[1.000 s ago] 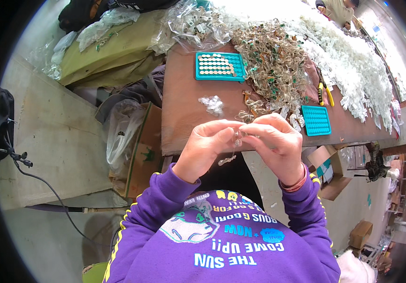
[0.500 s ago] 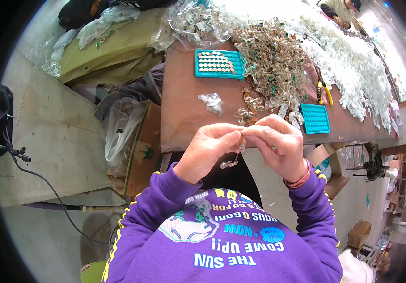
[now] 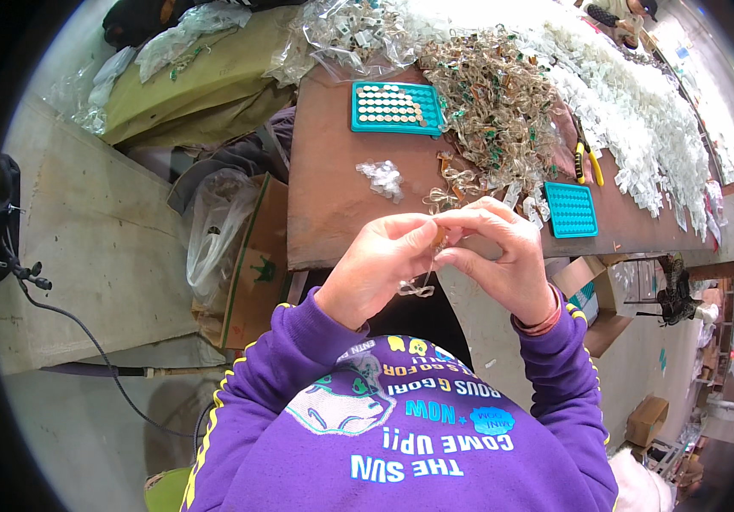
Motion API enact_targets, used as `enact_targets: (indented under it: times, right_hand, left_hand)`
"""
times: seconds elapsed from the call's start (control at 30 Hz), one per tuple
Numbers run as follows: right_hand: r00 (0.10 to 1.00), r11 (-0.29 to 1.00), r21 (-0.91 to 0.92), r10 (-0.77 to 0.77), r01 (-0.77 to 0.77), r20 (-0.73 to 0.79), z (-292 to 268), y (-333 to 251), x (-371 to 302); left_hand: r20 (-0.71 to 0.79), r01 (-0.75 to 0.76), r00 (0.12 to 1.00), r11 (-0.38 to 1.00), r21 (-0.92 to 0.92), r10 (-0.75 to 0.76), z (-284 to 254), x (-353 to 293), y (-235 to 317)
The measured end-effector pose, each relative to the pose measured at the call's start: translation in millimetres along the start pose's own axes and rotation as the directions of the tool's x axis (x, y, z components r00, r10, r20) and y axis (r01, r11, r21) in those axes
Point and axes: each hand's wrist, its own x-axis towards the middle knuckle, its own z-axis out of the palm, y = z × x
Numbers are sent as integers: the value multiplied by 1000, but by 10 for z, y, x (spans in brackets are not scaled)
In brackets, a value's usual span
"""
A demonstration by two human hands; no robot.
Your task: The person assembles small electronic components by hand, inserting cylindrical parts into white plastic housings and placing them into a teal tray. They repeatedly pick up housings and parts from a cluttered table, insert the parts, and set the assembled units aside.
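Note:
My left hand (image 3: 374, 266) and my right hand (image 3: 503, 256) meet just in front of the table's near edge. Between their fingertips is a small orange-brown piece (image 3: 440, 236), partly hidden by the fingers. From it a thin wire runs down to a looped wire bundle (image 3: 416, 291), which hangs below my left fingers. My left thumb and index finger are pinched together. The right index finger reaches to the same spot, with the right thumb lower, by the wire. Beyond my hands, loose wire bundles (image 3: 444, 198) lie at the edge of a large tangled pile (image 3: 495, 111) with green and orange bits.
On the brown table (image 3: 324, 171) are a teal tray (image 3: 429, 101) of round silvery discs, another teal tray (image 3: 571, 211), small white pieces (image 3: 381, 179), yellow-handled pliers (image 3: 587, 162) and a heap of clear plastic pieces (image 3: 632, 128). A cardboard box (image 3: 256, 273) stands left. Another person (image 3: 627, 26) works far right.
My right thumb has moved down, away from the right index finger. The hanging wire bundle has turned and shows its loops more widely. My left hand stays pinched.

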Motion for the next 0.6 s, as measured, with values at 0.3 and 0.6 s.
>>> enact_targets:
  times: [0.3, 0.6]
  right_hand:
    - [997, 997, 74, -3, 8, -75, 60, 103, -42]
    - [949, 983, -184, -50, -9, -313, 173, 5, -199]
  left_hand:
    - [13, 7, 1000, 999, -43, -7, -16, 20, -32]
    - [-135, -165, 976, 985, 45, 170, -69, 104, -144]
